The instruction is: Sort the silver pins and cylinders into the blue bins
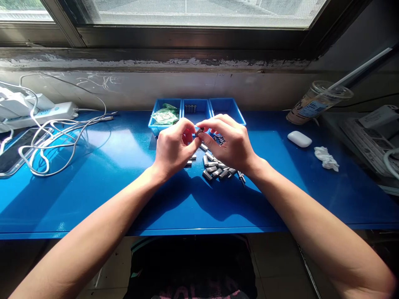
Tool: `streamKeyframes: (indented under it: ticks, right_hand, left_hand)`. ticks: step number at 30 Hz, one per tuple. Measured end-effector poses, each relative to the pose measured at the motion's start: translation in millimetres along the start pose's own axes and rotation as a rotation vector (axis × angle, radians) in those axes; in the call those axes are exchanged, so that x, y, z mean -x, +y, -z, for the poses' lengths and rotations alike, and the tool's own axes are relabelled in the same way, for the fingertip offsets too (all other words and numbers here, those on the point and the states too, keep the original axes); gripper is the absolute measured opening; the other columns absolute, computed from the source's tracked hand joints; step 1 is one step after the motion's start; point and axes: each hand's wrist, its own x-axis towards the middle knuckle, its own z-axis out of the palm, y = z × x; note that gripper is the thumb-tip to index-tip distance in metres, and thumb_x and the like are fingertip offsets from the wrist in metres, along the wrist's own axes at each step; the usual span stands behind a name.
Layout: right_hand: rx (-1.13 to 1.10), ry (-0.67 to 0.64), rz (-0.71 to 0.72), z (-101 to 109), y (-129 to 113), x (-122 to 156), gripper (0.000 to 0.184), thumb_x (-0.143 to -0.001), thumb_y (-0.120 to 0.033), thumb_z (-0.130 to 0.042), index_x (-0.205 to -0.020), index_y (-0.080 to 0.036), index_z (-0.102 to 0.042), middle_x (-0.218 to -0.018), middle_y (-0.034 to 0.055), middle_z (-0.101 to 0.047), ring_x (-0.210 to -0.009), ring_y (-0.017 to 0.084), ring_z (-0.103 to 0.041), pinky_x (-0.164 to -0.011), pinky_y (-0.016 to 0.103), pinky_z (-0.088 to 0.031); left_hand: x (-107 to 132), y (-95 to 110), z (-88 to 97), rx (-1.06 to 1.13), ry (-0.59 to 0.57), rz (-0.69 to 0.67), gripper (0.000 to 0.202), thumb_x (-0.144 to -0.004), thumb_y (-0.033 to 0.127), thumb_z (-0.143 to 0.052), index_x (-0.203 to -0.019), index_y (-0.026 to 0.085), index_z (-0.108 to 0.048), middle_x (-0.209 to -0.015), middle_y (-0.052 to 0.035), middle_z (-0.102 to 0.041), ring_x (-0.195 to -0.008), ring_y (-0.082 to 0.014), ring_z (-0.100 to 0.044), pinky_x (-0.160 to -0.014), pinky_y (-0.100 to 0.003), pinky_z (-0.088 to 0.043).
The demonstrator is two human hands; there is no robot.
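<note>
Both of my hands meet above the middle of the blue table (pixel 93 174). My left hand (pixel 173 145) and my right hand (pixel 229 143) pinch one small dark metal part (pixel 199 130) between their fingertips. Below them lies a loose pile of small grey metal pieces (pixel 216 168) on the table. Three blue trays stand behind: the left tray (pixel 153 118) holds green packets (pixel 166 115), the middle tray (pixel 202 118) holds several small metal cylinders (pixel 190 108), and what is in the right tray (pixel 232 111) I cannot make out.
White cables (pixel 52 137), a power strip (pixel 46 114) and a phone (pixel 12 155) lie at the left. At the right are a tilted plastic cup with a straw (pixel 314 104), a white earbud case (pixel 299 139), a crumpled tissue (pixel 326 158) and a keyboard (pixel 368 141).
</note>
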Motion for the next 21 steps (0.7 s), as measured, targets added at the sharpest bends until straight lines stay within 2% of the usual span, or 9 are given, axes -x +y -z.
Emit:
streamKeyframes:
  ticks: [9, 17, 21]
  right_hand:
    - [-0.044, 0.017, 0.062, -1.2, -1.0, -0.5, 0.023, -0.096, -0.01, -0.064, -0.114, -0.021, -0.073, -0.104, 0.0075, -0.079, -0.093, 0.022, -0.072, -0.084, 0.039, -0.059]
    - [-0.063, 0.017, 0.068, -2.4, -0.9, -0.9, 0.017, -0.097, -0.014, -0.064, -0.111, -0.021, -0.072, -0.1, 0.0064, -0.08, -0.087, 0.021, -0.072, -0.08, 0.039, -0.06]
    - [-0.093, 0.041, 0.021, -3.0, -3.1, -0.8, 0.012, -0.094, -0.015, -0.069, -0.104, -0.022, -0.07, -0.094, 0.0039, -0.079, -0.083, 0.02, -0.07, -0.077, 0.037, -0.06]
  left_hand:
    - [1.1, -3.0, -3.1, -0.013, -0.027, 0.011, 0.01, -0.086, 0.022, -0.07, -0.085, 0.019, -0.061, -0.069, 0.0033, -0.062, -0.06, -0.0111, -0.053, -0.06, -0.024, -0.04]
    - [3.0, -3.4, -2.3, -0.01, -0.056, 0.025, 0.009, -0.086, 0.021, -0.068, -0.083, 0.019, -0.06, -0.069, 0.0031, -0.062, -0.059, -0.0111, -0.053, -0.06, -0.025, -0.041]
    - [3.2, -3.4, -0.8, 0.007, -0.05, 0.038, 0.008, -0.084, 0.021, -0.068, -0.083, 0.019, -0.06, -0.069, 0.0033, -0.062, -0.059, -0.0111, -0.053, -0.058, -0.024, -0.04]
